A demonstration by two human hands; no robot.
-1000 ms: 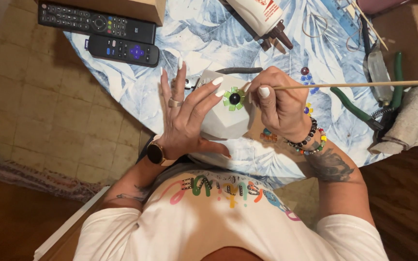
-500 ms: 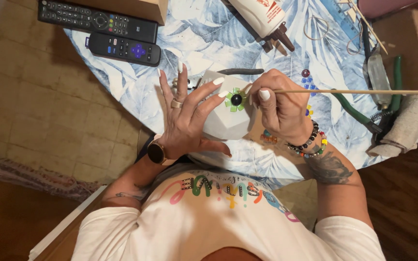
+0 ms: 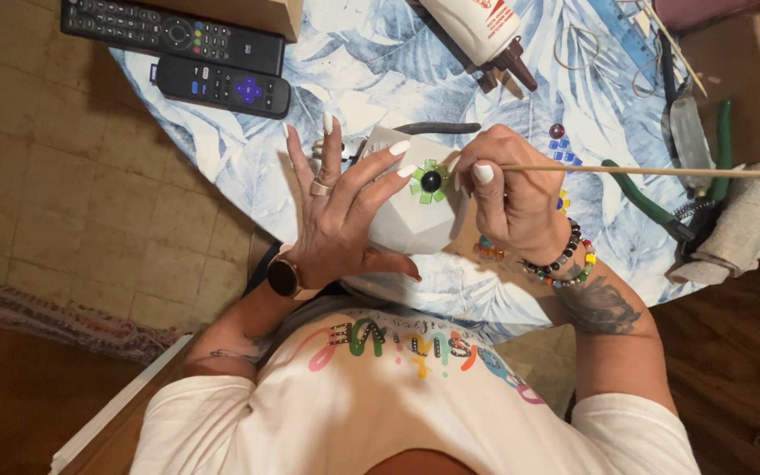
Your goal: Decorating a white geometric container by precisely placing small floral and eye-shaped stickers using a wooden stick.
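A white faceted pot (image 3: pixel 406 220) rests at the table's near edge, bearing a flower of green mosaic tiles around a dark bead (image 3: pixel 432 182). My left hand (image 3: pixel 340 215) cups the pot's left side, fingers spread over its top, with a ring and a watch on that arm. My right hand (image 3: pixel 512 198) pinches a long thin wooden stick (image 3: pixel 661 171), whose near end is hidden by my fingers beside the flower. Beaded bracelets circle my right wrist.
The round table has a blue leaf-print cloth (image 3: pixel 380 70). Two black remote controls (image 3: pixel 213 62) lie at the far left. A glue bottle (image 3: pixel 485 31) lies at the top. Green-handled pliers (image 3: pixel 661 207), a folded cloth (image 3: pixel 736 229) and loose coloured tiles (image 3: pixel 565 158) sit to the right.
Both hands and the pot stay in nearly the same place; the stick has shifted only slightly by the flower.
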